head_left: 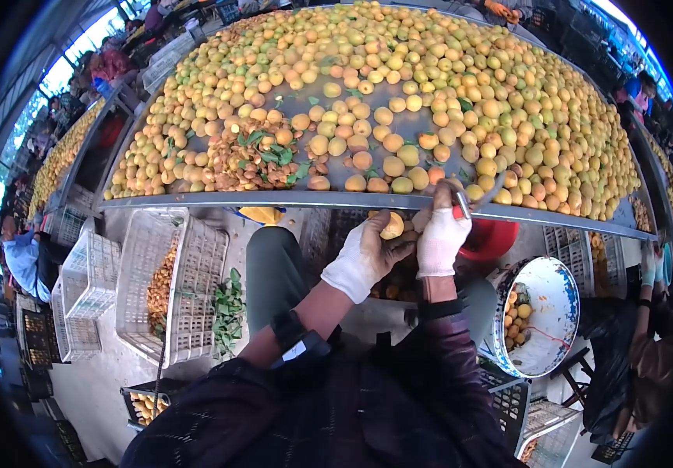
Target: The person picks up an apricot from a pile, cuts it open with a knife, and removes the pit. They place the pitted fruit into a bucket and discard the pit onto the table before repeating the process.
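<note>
White crate (204,273) at left, apricots inside, depth hard to tell. Gloved left hand (364,257) pinches an apricot (392,226) just below the table edge (274,200), fruit half hidden by fingers. Gloved right hand (439,238) is closed round a knife (486,192), handle hidden. White basin (551,300) at right holds a few apricots.

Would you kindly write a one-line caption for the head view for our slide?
Gloved left hand holds an apricot, right hand a knife, beside a table heaped with apricots.
</note>
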The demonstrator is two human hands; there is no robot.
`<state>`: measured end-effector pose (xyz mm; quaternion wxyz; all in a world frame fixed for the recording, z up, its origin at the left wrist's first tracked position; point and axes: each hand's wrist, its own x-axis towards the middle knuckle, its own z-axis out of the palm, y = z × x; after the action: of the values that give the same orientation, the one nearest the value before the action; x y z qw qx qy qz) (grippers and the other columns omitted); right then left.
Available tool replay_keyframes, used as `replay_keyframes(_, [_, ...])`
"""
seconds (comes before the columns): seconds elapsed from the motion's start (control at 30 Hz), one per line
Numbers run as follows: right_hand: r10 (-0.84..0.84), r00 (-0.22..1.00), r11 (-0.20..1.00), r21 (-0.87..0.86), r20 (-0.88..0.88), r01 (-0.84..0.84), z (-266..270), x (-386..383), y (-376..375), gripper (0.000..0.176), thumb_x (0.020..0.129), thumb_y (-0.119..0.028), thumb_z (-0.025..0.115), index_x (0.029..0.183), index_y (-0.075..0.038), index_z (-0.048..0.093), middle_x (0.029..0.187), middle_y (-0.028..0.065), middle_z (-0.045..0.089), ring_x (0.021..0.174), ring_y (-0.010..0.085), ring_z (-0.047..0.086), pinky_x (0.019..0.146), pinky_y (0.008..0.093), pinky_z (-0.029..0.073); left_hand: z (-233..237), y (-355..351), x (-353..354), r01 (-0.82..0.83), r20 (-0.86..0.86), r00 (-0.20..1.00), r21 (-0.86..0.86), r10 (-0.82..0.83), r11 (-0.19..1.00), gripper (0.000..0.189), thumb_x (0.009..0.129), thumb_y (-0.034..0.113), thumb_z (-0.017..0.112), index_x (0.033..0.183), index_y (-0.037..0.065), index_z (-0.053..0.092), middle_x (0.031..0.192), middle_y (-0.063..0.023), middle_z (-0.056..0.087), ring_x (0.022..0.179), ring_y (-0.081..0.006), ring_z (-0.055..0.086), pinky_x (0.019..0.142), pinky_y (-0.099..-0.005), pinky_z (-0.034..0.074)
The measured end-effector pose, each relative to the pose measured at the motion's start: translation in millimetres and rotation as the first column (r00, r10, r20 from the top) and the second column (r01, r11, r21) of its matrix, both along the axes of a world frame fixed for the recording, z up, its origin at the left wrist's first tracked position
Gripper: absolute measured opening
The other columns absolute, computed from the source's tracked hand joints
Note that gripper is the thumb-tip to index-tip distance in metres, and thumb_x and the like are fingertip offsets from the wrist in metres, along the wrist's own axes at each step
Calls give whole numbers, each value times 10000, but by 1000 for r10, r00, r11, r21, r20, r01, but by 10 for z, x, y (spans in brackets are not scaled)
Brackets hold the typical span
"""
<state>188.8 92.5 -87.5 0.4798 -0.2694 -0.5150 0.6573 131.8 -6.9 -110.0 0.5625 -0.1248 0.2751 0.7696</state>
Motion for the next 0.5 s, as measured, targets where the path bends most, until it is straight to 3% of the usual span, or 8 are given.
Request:
replay_keyframes(0.07, [9,980,990,-135,-199,-37,67,73,2,229,915,-199,586,998,14,562,601,12,492,444,83,441,430,238,368,23,10,25,-159,-98,985,-152,146,976,350,994,324,419,1056,-2,530,950,-141,620,806,-270,651,734,-408,577])
replay_keyframes(0.1, [-59,980,989,-148,-190,31,115,68,2,231,926,-197,561,1005,20,550,534,31,457,361,105,412,371,252,358,16,10,43,-158,-94,985,-154,144,975,350,994,324,419,1056,-2,530,950,-141,620,806,-270,651,734,-408,577])
replay_keyframes(0.2, [-79,980,994,-83,-184,65,191,133,-17,217,933,-193,548,996,16,545,524,27,450,368,102,414,373,251,357,27,59,67,-163,-117,982,-129,148,978,321,994,299,426,1072,4,524,968,-150,615,826,-277,649,752,-414,574])
replay_keyframes(0.27, [-76,985,996,-53,-156,69,146,138,-10,211,934,-194,550,977,13,558,560,14,467,432,88,437,421,250,373,22,60,131,-84,-60,995,12,84,996,283,988,271,448,1101,20,513,1008,-140,607,879,-276,641,773,-414,569])
replay_keyframes(0.3, [-100,993,995,4,-68,101,18,115,18,209,934,-195,551,965,11,567,593,6,479,477,78,443,453,247,376,223,73,252,-131,-151,982,-101,115,986,257,984,251,463,1125,40,505,1066,-118,588,947,-262,622,798,-408,560])
replay_keyframes(0.33, [-127,992,990,67,16,126,-101,78,59,209,935,-196,553,953,10,577,626,-3,491,522,69,450,485,243,379,180,84,299,-150,-250,960,-76,127,986,247,979,243,483,1142,58,500,1108,-91,568,976,-245,607,812,-397,555])
replay_keyframes(0.4, [-138,989,981,129,-45,143,-89,-12,17,188,934,-188,555,986,-8,573,602,4,511,452,80,465,440,228,369,112,122,290,-211,-275,943,-64,186,975,243,970,244,508,1139,69,506,1109,-80,564,957,-238,609,802,-399,550])
replay_keyframes(0.5, [-92,995,995,32,-47,94,92,73,-56,201,934,-190,550,989,2,569,594,27,526,447,101,487,448,234,394,-126,96,291,-268,-323,919,-94,225,959,240,957,239,538,1128,74,511,1068,-77,580,952,-235,609,823,-439,535])
